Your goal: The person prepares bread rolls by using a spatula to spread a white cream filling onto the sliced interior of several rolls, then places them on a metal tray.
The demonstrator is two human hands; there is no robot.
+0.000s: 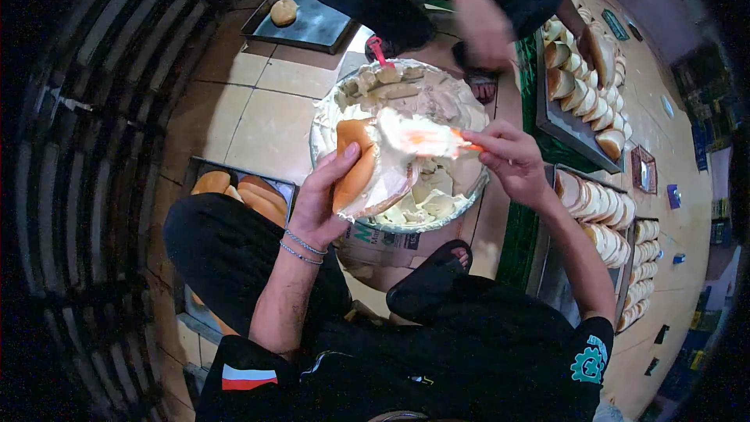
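My left hand holds a split golden bun open over a large round bowl of pale cream. My right hand grips an orange-handled spatula whose blade is coated in cream and lies across the bun's cut face. Two thin bracelets circle my left wrist. Lumps of cream fill the bowl beneath the bun.
Across the bowl a second person crouches, one hand reaching down. A dark tray with one bun lies at the far left. Trays of filled buns line the right side. Plain buns sit by my left knee. A metal rack stands at left.
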